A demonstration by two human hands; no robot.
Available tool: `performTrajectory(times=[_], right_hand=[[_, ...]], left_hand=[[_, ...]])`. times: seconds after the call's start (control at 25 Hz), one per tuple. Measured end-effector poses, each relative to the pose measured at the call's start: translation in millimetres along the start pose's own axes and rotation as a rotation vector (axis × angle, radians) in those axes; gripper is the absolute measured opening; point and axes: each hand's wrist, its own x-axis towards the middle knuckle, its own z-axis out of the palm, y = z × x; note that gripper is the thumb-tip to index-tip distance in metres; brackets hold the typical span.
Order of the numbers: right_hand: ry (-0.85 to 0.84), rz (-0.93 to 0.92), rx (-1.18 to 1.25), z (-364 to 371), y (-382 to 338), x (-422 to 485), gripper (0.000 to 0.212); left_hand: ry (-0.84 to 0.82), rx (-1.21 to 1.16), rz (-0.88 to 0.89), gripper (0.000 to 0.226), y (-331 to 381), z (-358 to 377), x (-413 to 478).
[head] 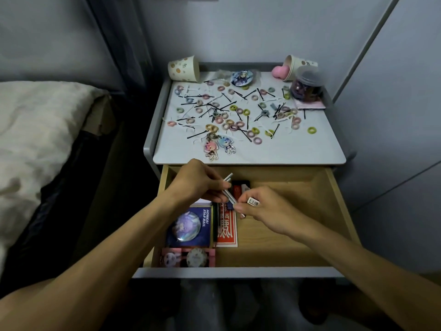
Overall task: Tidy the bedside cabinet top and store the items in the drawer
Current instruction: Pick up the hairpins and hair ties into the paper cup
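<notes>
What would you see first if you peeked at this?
The mess: colourful hair ties and black pins lie scattered all over the cabinet top. Just below it, the left hand and right hand hold thin white sticks over the open drawer.

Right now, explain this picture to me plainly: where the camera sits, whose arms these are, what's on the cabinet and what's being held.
There is no machine here: a person works with bare hands, and the one picture comes from a camera on their head, looking down. The left hand grips a few thin pale sticks over the open drawer; what they are is unclear. The right hand pinches a small barcode-labelled item and touches the sticks' lower end. The cabinet top is strewn with hair ties and bobby pins, plus two tipped paper cups, a clear jar, a round badge and two keychains.
</notes>
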Motion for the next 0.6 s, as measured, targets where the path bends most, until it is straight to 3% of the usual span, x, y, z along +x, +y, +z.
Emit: performTrajectory(times=[0.08,0.12,0.2,0.28,0.4,0.6], right_hand=[[0.007,0.049,0.018,2.6,4.8,-4.3,0.023],[0.009,0.091,0.041,3.3,10.4,-6.7,0.023],[0.051,0.206,0.056,2.6,28.0,-6.7,0.022],[0.126,0.362,0.024,-0.9,52.3,0.6,0.02],[0.222,0.555,-0.013,-3.1,77.0,20.0,0.018],[0.246,0.588,-0.068,6.6,86.0,55.0,0.024]], left_hand=[[-0.008,0.195,0.059,0.011,-3.6,1.0,1.8],[0.042,0.418,0.103,0.016,-5.3,0.0,1.2],[0.273,0.971,0.141,0.031,-7.5,-4.7,-2.9],[0.419,1.26,0.035,0.043,-11.3,-13.2,-8.5],[0.373,1.284,-0.111,0.05,-24.4,-20.4,-6.9],[0.327,1.223,-0.125,0.052,-28.0,-16.2,0.3]])
